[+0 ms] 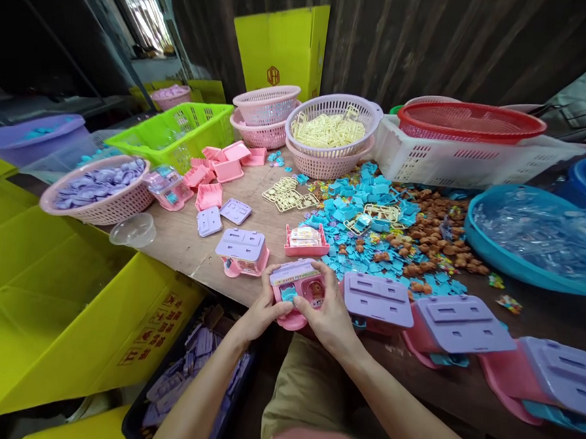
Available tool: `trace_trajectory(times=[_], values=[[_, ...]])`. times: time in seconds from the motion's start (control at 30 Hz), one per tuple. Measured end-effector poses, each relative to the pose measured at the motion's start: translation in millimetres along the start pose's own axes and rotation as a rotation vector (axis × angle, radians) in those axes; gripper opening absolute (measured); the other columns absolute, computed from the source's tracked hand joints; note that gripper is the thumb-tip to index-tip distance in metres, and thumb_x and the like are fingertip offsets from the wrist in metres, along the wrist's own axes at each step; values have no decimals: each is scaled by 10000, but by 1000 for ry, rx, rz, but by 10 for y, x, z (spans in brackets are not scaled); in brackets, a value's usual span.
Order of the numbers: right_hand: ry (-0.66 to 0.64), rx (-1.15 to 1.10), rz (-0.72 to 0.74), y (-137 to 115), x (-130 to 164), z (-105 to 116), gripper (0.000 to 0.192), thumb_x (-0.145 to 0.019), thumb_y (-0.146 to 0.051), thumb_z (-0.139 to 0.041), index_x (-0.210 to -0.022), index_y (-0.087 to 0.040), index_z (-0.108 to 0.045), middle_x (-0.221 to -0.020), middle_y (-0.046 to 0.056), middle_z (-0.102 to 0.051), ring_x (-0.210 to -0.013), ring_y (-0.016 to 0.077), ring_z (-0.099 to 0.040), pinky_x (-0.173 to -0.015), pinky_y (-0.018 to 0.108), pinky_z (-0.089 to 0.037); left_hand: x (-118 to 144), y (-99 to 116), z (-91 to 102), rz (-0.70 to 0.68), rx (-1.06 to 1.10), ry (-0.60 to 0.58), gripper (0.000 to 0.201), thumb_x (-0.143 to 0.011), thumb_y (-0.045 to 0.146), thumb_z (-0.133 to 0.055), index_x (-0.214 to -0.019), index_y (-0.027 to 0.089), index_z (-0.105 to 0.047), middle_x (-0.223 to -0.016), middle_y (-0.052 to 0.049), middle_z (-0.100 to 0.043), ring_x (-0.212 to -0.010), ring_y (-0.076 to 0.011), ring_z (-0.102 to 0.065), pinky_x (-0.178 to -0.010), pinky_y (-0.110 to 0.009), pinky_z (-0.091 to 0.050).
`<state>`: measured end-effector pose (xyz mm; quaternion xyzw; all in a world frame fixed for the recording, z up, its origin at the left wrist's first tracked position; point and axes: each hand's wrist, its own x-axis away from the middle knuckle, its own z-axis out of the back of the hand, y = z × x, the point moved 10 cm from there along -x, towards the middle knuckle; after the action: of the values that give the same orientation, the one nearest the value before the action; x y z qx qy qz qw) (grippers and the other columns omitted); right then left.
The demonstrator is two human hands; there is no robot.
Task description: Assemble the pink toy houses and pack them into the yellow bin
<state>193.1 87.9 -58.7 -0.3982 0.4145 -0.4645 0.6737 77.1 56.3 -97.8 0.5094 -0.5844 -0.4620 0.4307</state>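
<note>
Both your hands hold one pink toy house (296, 298) with a lilac roof at the near edge of the worktop (184, 240). Your left hand (258, 313) has its fingers curled around the house's left side. Your right hand (330, 313) has its fingers pressed on the front. Finished houses (457, 326) lie just to your right; loose blue pieces (366, 213) lie beyond.

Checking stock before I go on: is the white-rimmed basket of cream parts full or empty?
Partly filled. The basket holds a heap of cream plastic frames that stays below its rim.
</note>
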Motion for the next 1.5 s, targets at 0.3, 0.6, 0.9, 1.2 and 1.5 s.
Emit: trace_trajectory(times=[0.3,0.6,0.9,1.2,1.5], values=[[-151,293,343,-307,-409,498,677,-798,-284,-551,-1411,-278,-263,-1377,82,-446,-1300,249,-384,-1023,447,-391,-146,157,121,-5,-394,-152,735,-621,146,-694,-1212,254,-269,-1296,-97,-377,-1183,-245,-441,-1042,-431,-305],[-238,1093,144,211,-1596,1282,299,-800,-117,-545,-1084,-148,-631,-1067,157,-622,-1010,280,-588,-830,384,-477,-314,203,-124,-69,-668,-315,753,-639,138,-642,-1324,268,-356,-1480,-99,-162,-1392,-331,-80,-1118,-497,-111],[-394,1040,293,191,-1889,839,176,-711,-33,-607,-765,-182,-684,-841,55,-647,-775,184,-633,-723,258,-468,-465,658,-45,-168,-492,-78,773,-767,343,-644,-1423,273,-242,-1537,-66,-103,-1411,-262,-57,-1150,-457,-43],[-286,420,919,-1030,-750,465,181,-900,-167,-433,-914,-209,-609,-1039,77,-625,-939,179,-613,-792,309,-512,-781,599,-335,125,453,46,442,-809,461,-581,-1139,171,-528,-1069,-119,-607,-897,-222,-627,-809,-384,-497],[-215,117,644,-1203,-364,-51,170,-809,-176,-568,-682,-213,-462,-1053,79,-618,-1049,225,-575,-833,369,-488,-256,1033,-22,-341,268,345,244,-797,347,-597,-982,196,-550,-987,-38,-588,-1006,-191,-545,-916,-303,-412]])
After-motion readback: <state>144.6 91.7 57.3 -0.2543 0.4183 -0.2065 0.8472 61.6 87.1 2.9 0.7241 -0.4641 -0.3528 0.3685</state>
